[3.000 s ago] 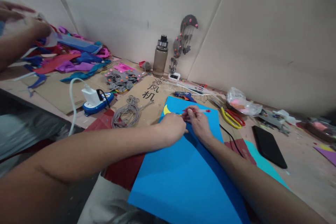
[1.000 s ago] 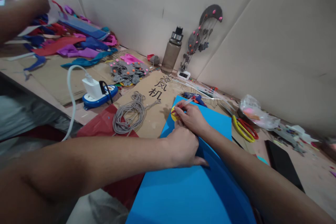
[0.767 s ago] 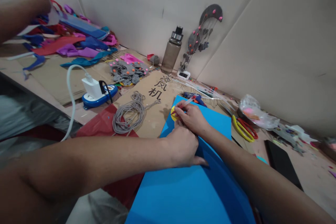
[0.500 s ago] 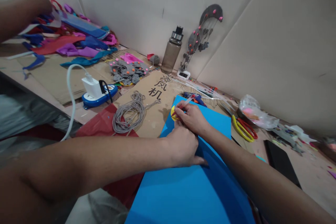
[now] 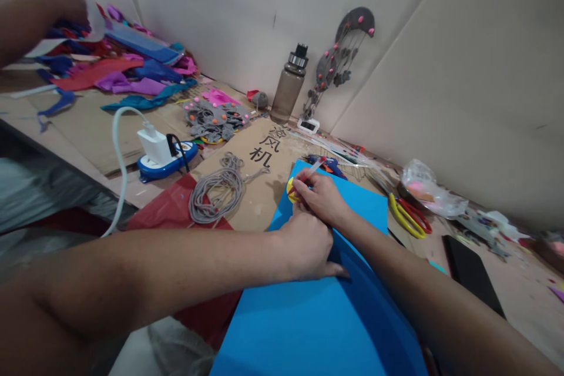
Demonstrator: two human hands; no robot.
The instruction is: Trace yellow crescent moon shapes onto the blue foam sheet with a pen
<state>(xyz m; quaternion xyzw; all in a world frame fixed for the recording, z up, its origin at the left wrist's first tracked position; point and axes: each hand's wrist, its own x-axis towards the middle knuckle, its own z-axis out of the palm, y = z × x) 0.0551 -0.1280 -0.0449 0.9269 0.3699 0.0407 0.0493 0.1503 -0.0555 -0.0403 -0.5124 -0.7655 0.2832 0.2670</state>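
A large blue card sheet (image 5: 304, 320) lies in front of me, partly bent up at its right side. On its upper left edge is a small yellow disc (image 5: 291, 190) with dark red marks. My right hand (image 5: 324, 194) grips a slim clear pen (image 5: 315, 166) with a red end, its tip at the disc and hidden by the fingers. My left hand (image 5: 306, 244) presses on the blue sheet just below, its thumb stretched out to the right. Its other fingers reach under my right hand and are mostly hidden.
Coiled grey cord (image 5: 218, 191) lies left of the sheet, beside a blue power strip (image 5: 167, 161). A glue gun (image 5: 328, 165), scissors (image 5: 409, 217) and a black phone (image 5: 472, 273) lie right. A bottle (image 5: 288, 85) stands behind. Another person's arm (image 5: 39, 14) is upper left.
The pen in my right hand has tilted slightly and its red end has shifted a little. My left hand stays put. The other person's hand has moved slightly.
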